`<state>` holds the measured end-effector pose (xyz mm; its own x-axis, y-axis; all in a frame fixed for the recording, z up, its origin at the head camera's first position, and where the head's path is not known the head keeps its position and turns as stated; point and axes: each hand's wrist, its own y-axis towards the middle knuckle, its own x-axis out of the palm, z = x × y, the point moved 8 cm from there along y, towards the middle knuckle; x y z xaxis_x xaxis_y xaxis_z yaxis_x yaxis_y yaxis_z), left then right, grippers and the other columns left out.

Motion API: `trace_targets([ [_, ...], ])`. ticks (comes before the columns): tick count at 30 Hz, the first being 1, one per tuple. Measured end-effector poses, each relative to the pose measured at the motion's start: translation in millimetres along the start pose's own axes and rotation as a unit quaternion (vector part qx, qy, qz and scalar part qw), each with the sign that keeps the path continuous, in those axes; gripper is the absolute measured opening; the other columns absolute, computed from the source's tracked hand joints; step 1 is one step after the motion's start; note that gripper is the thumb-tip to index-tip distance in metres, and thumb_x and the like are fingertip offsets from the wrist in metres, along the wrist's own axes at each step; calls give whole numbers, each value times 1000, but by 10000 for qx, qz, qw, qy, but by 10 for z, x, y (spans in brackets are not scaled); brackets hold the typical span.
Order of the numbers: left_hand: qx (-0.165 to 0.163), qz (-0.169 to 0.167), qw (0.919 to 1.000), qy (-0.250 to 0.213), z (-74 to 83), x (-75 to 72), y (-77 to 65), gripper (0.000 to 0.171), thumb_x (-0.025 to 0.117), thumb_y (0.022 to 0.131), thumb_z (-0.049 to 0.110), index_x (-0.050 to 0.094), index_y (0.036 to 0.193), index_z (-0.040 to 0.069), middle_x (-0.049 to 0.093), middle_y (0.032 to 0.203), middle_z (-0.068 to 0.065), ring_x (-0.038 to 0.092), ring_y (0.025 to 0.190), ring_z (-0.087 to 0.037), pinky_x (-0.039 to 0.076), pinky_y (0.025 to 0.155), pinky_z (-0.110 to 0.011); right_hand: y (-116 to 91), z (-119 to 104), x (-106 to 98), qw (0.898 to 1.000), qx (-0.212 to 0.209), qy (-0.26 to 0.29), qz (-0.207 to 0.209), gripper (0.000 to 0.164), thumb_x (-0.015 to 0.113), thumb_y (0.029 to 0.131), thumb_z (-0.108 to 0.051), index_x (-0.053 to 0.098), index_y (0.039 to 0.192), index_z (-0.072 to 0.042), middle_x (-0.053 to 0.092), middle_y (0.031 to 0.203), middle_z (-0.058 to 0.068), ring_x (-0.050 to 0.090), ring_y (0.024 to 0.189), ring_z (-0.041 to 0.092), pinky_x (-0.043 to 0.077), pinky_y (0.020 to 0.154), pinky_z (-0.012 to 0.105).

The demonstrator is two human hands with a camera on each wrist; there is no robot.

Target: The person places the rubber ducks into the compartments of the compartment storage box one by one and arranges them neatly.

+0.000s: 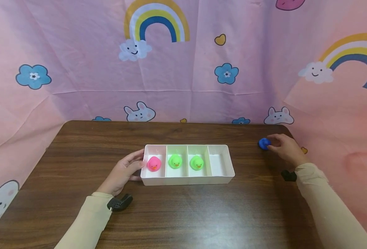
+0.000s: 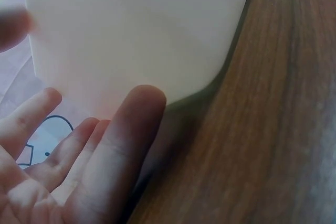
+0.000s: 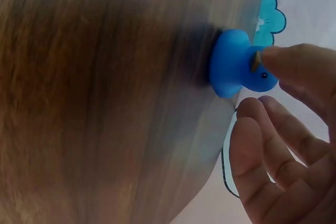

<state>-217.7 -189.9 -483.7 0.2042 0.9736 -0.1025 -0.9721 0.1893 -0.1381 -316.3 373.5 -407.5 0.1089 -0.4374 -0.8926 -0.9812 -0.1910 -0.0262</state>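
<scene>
A white tray [image 1: 189,181] with a row of compartments stands on the table. A pink rubber duck [image 1: 154,164] sits in its leftmost compartment, and a green duck [image 1: 175,161] and another green duck [image 1: 197,163] fill the two middle ones; the rightmost holds nothing. My left hand [image 1: 125,171] holds the tray's left end, thumb at the rim and fingers along the end wall [image 2: 136,35]. At the table's far right, my right hand [image 1: 284,147] reaches to a blue rubber duck [image 3: 231,64]. One fingertip overlaps its beak; the other fingers are spread, with a gap below its head.
The brown wooden table [image 1: 183,214] ends at a rounded far right corner close to the right hand. A pink and lilac cloth [image 1: 177,76] with rainbows and rabbits hangs behind and beside it. Dark bands [image 1: 120,202] sit on both wrists.
</scene>
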Motion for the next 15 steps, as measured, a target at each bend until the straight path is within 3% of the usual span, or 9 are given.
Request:
trace_targets([
  [15, 50, -36, 10000, -54, 7, 8, -1, 60, 63, 105, 30, 41, 159, 17, 44, 159, -18, 52, 136, -43, 63, 85, -44, 22, 31, 60, 9998, 74, 154, 139, 37, 68, 100, -11, 61, 133, 5, 59, 127, 31, 61, 113, 49, 52, 97, 64],
])
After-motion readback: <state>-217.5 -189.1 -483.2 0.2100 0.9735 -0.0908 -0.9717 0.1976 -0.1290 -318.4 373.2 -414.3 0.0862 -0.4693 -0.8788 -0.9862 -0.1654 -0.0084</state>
